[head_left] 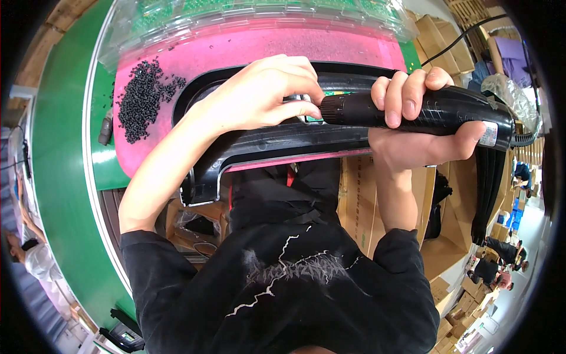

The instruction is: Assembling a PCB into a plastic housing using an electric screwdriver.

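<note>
My right hand [407,133] is wrapped round a black electric screwdriver [354,111], held nearly level with its nose pointing left. A cord runs from its right end. My left hand [265,97] is closed, thumb and fingertips pinched together right at the screwdriver's nose. What those fingertips hold, if anything, is hidden. Below both hands lies a long black plastic housing [283,140] with a curved left end, its near side along the edge of a pink mat [242,50]. Part of a small green circuit board [315,118] shows inside it, beneath my left fingertips.
A heap of small black screws [138,103] lies on the mat's left. Clear plastic trays [259,20] with green boards stand along the far side. Green work surface [59,171] extends left. Cardboard boxes [445,44] stand on the right, and other people are in the background.
</note>
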`<state>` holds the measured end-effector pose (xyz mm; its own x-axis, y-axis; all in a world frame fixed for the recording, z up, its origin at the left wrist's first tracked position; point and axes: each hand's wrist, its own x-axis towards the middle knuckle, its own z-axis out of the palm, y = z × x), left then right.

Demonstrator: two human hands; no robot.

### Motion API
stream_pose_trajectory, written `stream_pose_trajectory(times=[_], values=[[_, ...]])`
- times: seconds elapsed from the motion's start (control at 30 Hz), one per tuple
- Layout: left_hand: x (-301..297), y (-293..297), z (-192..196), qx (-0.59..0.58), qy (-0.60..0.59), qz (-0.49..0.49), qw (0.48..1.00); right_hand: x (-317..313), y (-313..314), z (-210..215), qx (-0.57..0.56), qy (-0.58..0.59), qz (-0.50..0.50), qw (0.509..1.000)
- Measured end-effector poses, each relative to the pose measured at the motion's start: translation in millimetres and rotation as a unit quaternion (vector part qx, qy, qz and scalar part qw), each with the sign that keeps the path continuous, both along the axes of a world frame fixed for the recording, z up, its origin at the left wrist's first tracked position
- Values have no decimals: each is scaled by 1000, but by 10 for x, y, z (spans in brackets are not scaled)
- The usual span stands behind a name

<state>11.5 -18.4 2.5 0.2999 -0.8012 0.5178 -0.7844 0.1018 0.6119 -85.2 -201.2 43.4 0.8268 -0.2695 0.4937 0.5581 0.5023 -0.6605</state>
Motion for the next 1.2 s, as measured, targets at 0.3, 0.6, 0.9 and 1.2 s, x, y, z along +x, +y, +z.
stream_pose_trajectory(times=[0.3,0.6,0.9,1.2], values=[[38,2,2,-14,-35,145,989,-26,37,5,-155,81,-26,984],[9,-19,-11,5,-22,152,988,71,92,-136,-210,70,-27,975],[3,-29,-45,19,-33,150,988,183,249,-76,-255,59,48,964],[-19,-5,-30,175,-94,84,976,2,133,-42,-212,69,-9,975]])
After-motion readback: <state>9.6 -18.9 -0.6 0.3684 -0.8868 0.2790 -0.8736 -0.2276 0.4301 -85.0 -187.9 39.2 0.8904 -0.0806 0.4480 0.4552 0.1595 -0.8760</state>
